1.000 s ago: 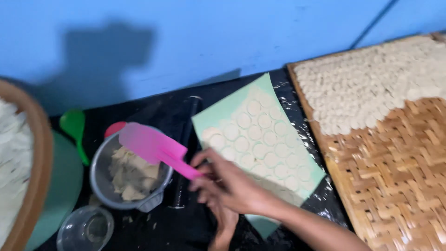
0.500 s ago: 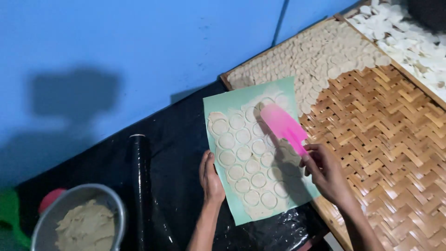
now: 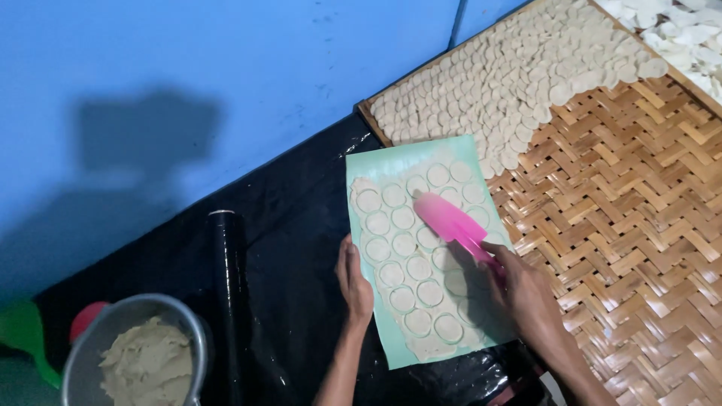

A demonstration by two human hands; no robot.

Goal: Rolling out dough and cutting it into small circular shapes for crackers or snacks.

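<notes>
Best kept flat and low: woven bamboo tray to the right, half covered with dough rounds; pale green mat of cut dough discs overlapping the tray's left edge; left hand, fingers together, pinning the mat's left edge; right hand wrapped around pink spatula, blade on the discs; better slid shallow under each.
</notes>
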